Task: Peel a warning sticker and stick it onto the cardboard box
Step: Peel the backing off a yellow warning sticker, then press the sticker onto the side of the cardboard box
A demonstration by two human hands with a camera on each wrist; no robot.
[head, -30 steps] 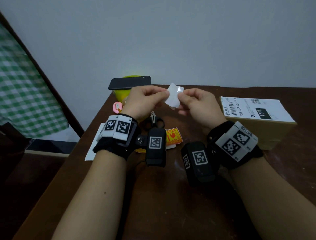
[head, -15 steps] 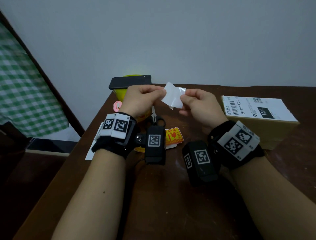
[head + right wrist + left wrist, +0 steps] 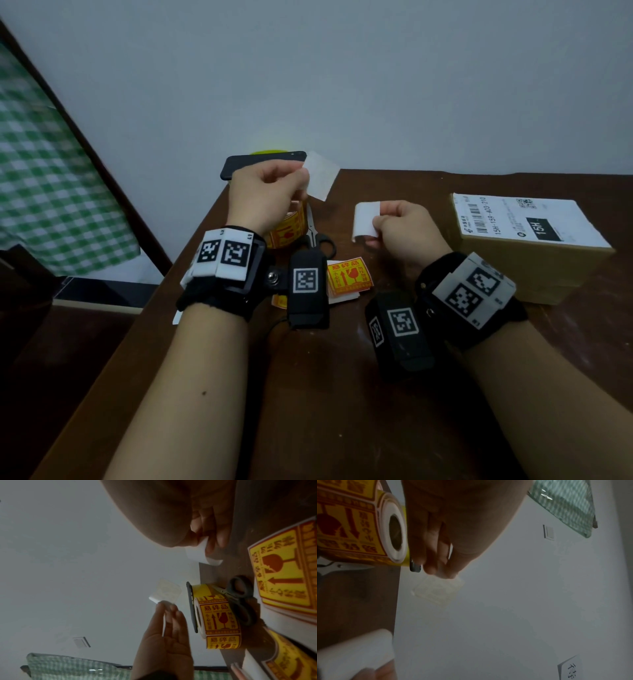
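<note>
My left hand (image 3: 301, 173) is raised near the table's far edge and pinches a thin, translucent white sheet (image 3: 320, 180) by its corner; the left wrist view shows this sheet (image 3: 438, 591) against the wall. Lower and to the right, my right hand (image 3: 378, 219) pinches a curled white piece (image 3: 364, 219), also seen in the right wrist view (image 3: 197, 553); only its blank side shows. The two pieces are apart. The cardboard box (image 3: 534, 263) with a white shipping label lies right of my right hand.
A roll of yellow-and-red warning stickers (image 3: 287, 229) stands below my left hand, with black-handled scissors (image 3: 317, 240) beside it. Loose warning stickers (image 3: 347, 275) lie on the brown table (image 3: 342, 394). A dark phone (image 3: 260, 164) rests on a yellow object at the back edge.
The hands held one white piece together before. Now they have drawn apart, each with its own piece: the left hand up and back, the right hand down toward the box.
</note>
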